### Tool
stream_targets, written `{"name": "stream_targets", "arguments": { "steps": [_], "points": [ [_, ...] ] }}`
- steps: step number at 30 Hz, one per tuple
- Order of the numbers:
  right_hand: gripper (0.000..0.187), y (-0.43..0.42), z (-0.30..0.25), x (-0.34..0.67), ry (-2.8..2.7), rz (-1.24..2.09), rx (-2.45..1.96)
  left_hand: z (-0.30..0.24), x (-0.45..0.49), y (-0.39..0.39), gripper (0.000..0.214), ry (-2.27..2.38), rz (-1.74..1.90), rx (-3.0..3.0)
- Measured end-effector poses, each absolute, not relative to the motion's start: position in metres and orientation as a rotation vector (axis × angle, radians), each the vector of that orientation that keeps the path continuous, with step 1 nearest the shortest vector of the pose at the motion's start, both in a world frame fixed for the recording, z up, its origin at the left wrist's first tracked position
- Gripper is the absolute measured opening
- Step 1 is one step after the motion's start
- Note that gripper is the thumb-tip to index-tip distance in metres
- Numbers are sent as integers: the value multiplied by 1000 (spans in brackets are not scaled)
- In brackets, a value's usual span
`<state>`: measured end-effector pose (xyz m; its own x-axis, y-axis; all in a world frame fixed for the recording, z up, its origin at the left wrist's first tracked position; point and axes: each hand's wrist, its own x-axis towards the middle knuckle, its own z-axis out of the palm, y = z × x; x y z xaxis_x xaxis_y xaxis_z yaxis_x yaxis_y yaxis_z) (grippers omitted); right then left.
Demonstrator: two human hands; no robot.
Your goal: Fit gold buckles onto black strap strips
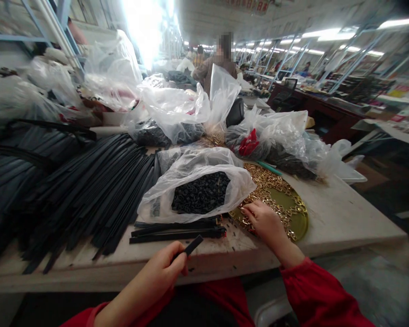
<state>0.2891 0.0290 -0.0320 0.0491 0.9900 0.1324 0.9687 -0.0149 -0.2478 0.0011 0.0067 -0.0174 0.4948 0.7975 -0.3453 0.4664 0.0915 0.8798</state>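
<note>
My left hand is closed around a black strap, whose flat end sticks out past the thumb, over the table's front edge. At the round gold-coloured tray, my right hand has its thumb and fingertips pinched together among small gold-coloured metal fittings. What sits between those fingertips is too small to make out. Left of that hand lies an open clear plastic bag of small black rings. A few black straps with metal at their ends lie in front of the bag.
A large fan of black straps covers the table's left side. Filled plastic bags line the back, with more bags at right. A green tool rests by the tray's far rim. Another person stands beyond.
</note>
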Motion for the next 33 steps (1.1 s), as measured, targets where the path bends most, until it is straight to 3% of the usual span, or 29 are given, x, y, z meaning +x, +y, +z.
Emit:
{"name": "stream_targets", "arguments": {
  "steps": [4,7,12,17,20,26,30,33],
  "points": [
    [24,5,-21,238,-1414,994,-1568,-3,11,5,23,1102,457,1548],
    [26,-11,-18,187,-1121,1348,-1338,3,17,2,21,1128,562,1589],
    [26,-21,-26,144,-972,1480,-1246,2,13,-8,19,1302,601,1701],
    [32,-25,-29,155,-1215,1691,-1142,1,2,-9,18,1362,590,1706],
    [24,-30,-27,160,-1269,1671,-1081,-3,-2,-7,20,1315,532,1672],
    [27,-30,-36,155,-960,1719,-995,-4,-4,-8,23,1153,420,1476],
    [23,-24,-39,157,-675,1645,-1096,3,-9,-8,27,1185,416,1591],
    [30,-23,-37,153,-352,1707,-1067,4,-10,-10,27,1188,372,1699]
  ]
}}
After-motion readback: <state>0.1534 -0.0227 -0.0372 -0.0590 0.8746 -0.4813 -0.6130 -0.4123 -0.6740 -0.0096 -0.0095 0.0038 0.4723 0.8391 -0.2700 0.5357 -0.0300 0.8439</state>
